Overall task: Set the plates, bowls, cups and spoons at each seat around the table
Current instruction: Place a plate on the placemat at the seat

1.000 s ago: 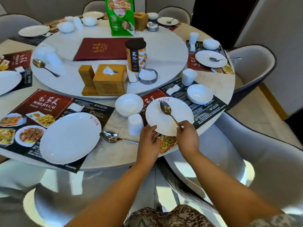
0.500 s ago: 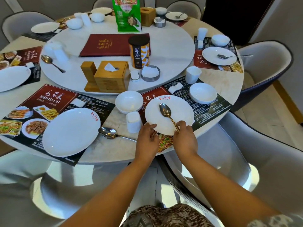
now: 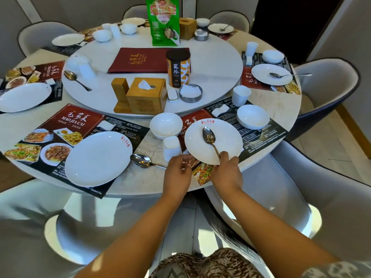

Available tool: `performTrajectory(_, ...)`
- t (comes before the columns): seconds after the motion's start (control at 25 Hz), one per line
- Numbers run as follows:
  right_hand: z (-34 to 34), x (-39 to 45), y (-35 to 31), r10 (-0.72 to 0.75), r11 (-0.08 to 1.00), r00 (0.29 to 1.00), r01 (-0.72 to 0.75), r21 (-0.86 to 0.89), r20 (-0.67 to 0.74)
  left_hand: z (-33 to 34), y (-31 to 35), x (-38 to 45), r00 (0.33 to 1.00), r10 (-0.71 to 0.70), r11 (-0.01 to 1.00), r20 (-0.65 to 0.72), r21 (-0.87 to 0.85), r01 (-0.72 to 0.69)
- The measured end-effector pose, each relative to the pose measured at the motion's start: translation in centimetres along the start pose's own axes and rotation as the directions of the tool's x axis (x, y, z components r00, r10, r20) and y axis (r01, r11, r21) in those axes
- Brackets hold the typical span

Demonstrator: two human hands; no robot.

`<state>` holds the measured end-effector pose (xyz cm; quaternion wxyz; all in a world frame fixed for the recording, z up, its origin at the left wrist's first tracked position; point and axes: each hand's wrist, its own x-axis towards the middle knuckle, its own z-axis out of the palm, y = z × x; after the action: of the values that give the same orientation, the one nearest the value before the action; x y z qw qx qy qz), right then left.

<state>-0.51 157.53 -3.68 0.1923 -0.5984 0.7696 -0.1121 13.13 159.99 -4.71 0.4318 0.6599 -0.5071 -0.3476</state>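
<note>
A white plate [image 3: 224,137] lies on the placemat [image 3: 261,135] at the seat in front of me. A metal spoon [image 3: 208,136] rests on it, bowl up and handle toward me. My right hand [image 3: 225,171] pinches the end of the spoon's handle at the plate's near rim. My left hand [image 3: 177,171] has curled fingers against the plate's near-left rim. A white bowl [image 3: 165,125] and a white cup [image 3: 170,147] stand left of the plate. A second bowl [image 3: 253,116] and cup [image 3: 241,95] stand to its right.
To the left, another plate [image 3: 98,157] sits on a placemat with a loose spoon [image 3: 141,160] beside it. The white turntable [image 3: 216,63] carries a wooden tissue box [image 3: 145,97], a canister [image 3: 178,69], a red menu [image 3: 140,60] and a green bag [image 3: 163,23]. Grey chairs [image 3: 301,197] ring the table.
Both hands stayed at the plate's near rim. The spoon's handle has swung slightly right with my right hand. My view has pulled back and up a little.
</note>
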Motion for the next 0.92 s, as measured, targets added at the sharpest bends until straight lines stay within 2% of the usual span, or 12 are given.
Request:
performTrajectory(0.12, 0.2, -1.4, -1.6, 0.075, 0.988, 0.996, -0.080, -0.131, -0.042, -2.2, -0.6, -0.5, 0.999, 0.034, 0.999, 0.033, -0.012, -0.033)
performTrajectory(0.2, 0.5, -2.9, -3.1, 0.043, 0.982, 0.990, -0.066, -0.174, -0.137, -4.3, -1.0, -0.9, 0.997, 0.053, 0.998, 0.052, -0.037, -0.052)
performTrajectory(0.28, 1.1, -4.6, -4.9, -0.062, 0.994, 0.976, 0.041, -0.102, -0.208, -6.6, -1.4, -1.0, 0.997, 0.060, 0.996, 0.053, -0.064, -0.057)
performTrajectory(0.36, 2.4, -6.6, -7.6, -0.205, 0.971, 0.953, 0.227, 0.076, -0.222, -9.7, -2.3, -0.7, 0.999, 0.051, 0.996, 0.018, -0.071, -0.050)
performTrajectory(0.44, 4.3, -8.1, -10.7, -0.313, 0.912, 0.934, 0.347, 0.220, -0.175, -13.1, -3.1, -0.3, 0.998, 0.043, 0.997, -0.042, -0.069, -0.045)
performTrajectory(0.6, 7.0, -8.5, -15.9, -0.396, 0.845, 0.915, 0.395, 0.360, -0.076, -19.3, -5.3, 1.3, 0.979, 0.015, 0.995, -0.202, 0.095, 0.004)
performTrajectory(0.84, 8.1, -3.3, -22.7, -0.404, 0.881, 0.912, 0.368, 0.297, 0.067, -24.9, -8.7, 5.0, 0.907, -0.050, 0.947, -0.419, 0.268, 0.177)
performTrajectory(0.92, 8.7, -1.3, -24.3, -0.391, 0.897, 0.915, 0.356, 0.261, 0.095, -25.6, -9.7, 6.0, 0.887, -0.114, 0.931, -0.448, 0.263, 0.253)
